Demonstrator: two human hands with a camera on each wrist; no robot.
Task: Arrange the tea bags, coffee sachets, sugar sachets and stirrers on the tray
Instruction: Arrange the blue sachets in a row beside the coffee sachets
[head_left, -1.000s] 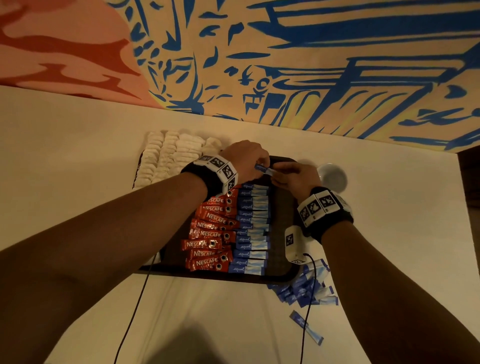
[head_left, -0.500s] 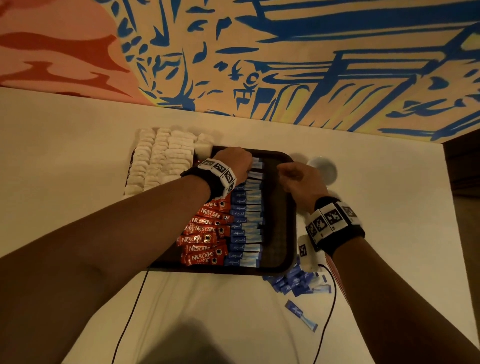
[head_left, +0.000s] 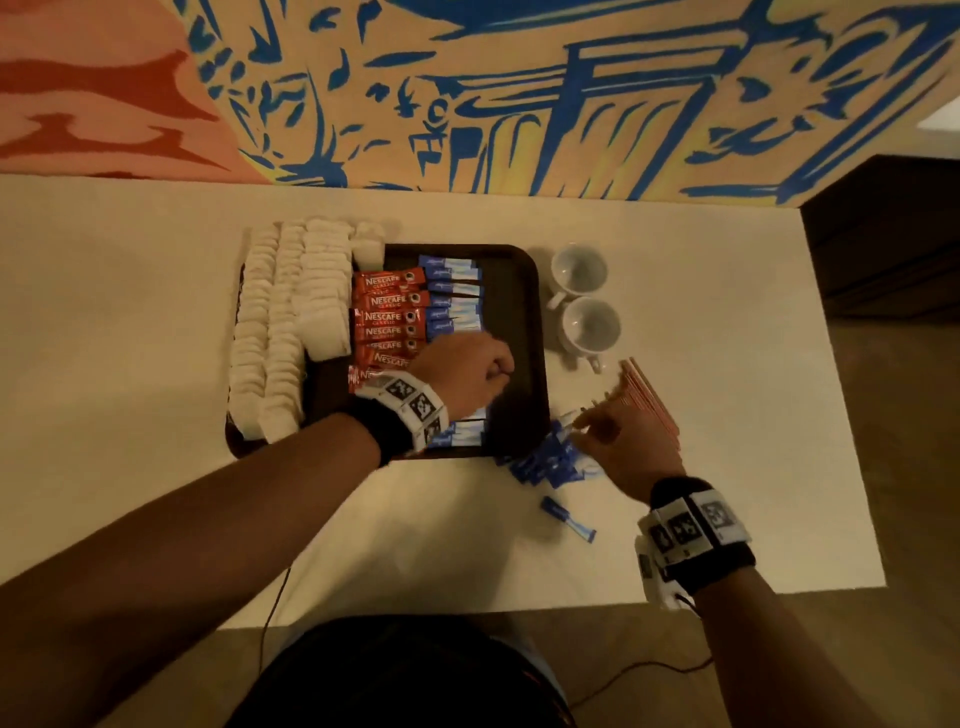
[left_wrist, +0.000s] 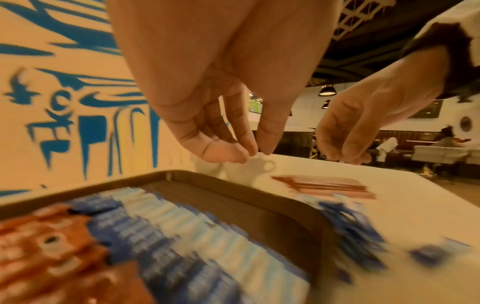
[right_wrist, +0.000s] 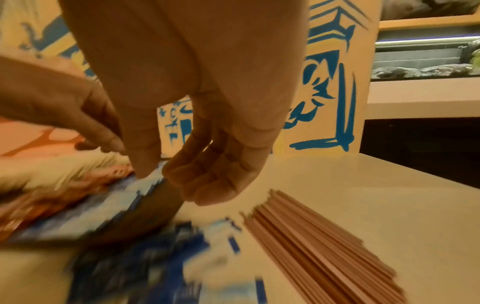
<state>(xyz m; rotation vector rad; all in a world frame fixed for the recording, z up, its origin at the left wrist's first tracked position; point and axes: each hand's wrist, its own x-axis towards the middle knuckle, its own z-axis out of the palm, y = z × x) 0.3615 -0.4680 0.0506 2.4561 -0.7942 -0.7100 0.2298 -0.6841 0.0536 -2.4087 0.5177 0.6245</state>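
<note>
A dark tray (head_left: 522, 291) is sitting in the middle of the head view on a pale counter (head_left: 130, 312). On it, red coffee sachets (head_left: 387, 317) printed "NESCAFE CLASSIC" are lying in a column, each with its long axis running left to right across the frame. Just right of them, a column of blue-and-white sugar sachets (head_left: 454, 296) is lying the same way, dark blue ends toward the coffee; their small script is too fine to read. White tea bags (head_left: 291, 312) are filling the tray's left part in overlapping rows that run from upper to lower frame, spilling over the tray's left rim.

The left hand (head_left: 462, 371) is hovering over the sugar column in mid-tray; in the left wrist view its thumb and fingertips are nearly meeting, loosely curled, with nothing seen between them.

Lower right of the tray, a loose heap of blue sugar sachets (head_left: 548, 462) is lying on the counter, pointing every way, and one single sachet (head_left: 567, 518) is lying apart below it, slanting toward the lower right. The right hand (head_left: 628, 441) is reaching over that heap, fingers loosely curled; blur hides whether its grip is touching a sachet.

Right of the heap, a bundle of reddish stirrers (head_left: 652, 402) is lying diagonally, upper left to lower right. Two white cups (head_left: 584, 301) are standing by the tray's right rim.
</note>
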